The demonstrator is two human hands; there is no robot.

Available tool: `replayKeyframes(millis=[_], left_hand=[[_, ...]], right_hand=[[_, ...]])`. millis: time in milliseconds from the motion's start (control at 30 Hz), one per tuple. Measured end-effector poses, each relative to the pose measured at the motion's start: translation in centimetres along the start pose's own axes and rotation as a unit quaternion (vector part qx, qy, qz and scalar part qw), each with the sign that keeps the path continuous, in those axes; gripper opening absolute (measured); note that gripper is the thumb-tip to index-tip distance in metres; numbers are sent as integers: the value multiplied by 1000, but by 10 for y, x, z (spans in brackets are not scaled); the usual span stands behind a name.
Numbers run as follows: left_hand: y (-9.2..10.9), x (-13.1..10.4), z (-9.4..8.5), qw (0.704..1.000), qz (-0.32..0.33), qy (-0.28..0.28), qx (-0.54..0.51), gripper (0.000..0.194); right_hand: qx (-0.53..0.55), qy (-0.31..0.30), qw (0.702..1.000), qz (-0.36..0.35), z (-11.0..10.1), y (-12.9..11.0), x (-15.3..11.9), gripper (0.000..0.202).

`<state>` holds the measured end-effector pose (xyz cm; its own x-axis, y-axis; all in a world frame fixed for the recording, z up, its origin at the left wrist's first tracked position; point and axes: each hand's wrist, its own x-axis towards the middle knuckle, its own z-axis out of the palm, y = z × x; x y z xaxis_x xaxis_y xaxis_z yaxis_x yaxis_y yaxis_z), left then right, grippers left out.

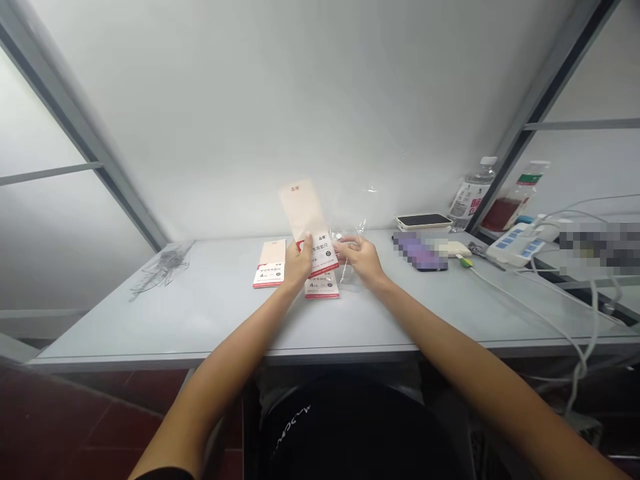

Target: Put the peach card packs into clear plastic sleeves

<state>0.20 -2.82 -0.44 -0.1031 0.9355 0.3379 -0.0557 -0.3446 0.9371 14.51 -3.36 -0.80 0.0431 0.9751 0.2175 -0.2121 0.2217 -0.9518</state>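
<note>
A flat ruler set packet (pixel 304 212), pale peach on top with a white and red printed lower part, is tilted above the desk. My left hand (pixel 299 263) grips it by the lower left edge, thumb on the front. Beside its right edge, my right hand (pixel 364 260) pinches a clear plastic bag (pixel 357 233) between thumb and fingers. The bag is see-through, so its outline is hard to follow. Under the raised packet lies another similar packet (pixel 323 288), partly covered. A further packet (pixel 271 267) lies left of my left hand.
Crumpled clear plastic (pixel 165 267) lies on the desk (pixel 200 320) at left. At right are a phone (pixel 424 222) on a box, a purple blurred item (pixel 420 252), two bottles (pixel 473 197), a power strip (pixel 517 243) and white cables (pixel 525 300). A wall rises behind.
</note>
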Motion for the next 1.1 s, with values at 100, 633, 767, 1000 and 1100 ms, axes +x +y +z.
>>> replayKeyframes(millis=[100, 633, 767, 1000, 1100], left_hand=[[1, 2, -2, 999, -13, -6, 45, 40], [4, 5, -11, 993, -62, -99, 30, 30], [8, 4, -13, 978, -82, -188, 22, 32], [20, 8, -23, 969, -91, -229, 23, 30], [27, 8, -26, 970, -89, -228, 2, 37]], right_hand=[[11, -2, 1000, 5, -1, 0, 1, 35], [4, 0, 1000, -5, -5, -4, 0, 41], [1, -25, 999, 21, -7, -3, 2, 39], [49, -58, 995, 57, -8, -10, 1, 38], [50, -66, 994, 65, -9, -16, -1, 37]])
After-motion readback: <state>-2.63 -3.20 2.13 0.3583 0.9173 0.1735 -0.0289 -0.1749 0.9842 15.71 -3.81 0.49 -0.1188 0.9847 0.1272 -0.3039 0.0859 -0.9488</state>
